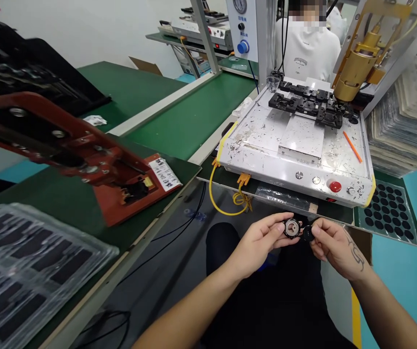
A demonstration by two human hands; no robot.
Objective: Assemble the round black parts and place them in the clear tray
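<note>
My left hand [266, 234] grips a round black watch case [292, 228] with a pale ring inside, between thumb and fingers. Close at its right, my right hand [327, 238] pinches a small black disc [307, 233] by its edge. Both pieces are held over my lap, below the front edge of the white dispensing machine [262, 155]. Whether the disc touches the case I cannot tell.
Black fixtures [308, 104] lie on the machine under a gold dispensing head [353, 72]. A sheet of black discs [390, 211] is at right. On the left bench stand a red press [121, 194] and plastic trays [41, 271]. A person [306, 48] sits opposite.
</note>
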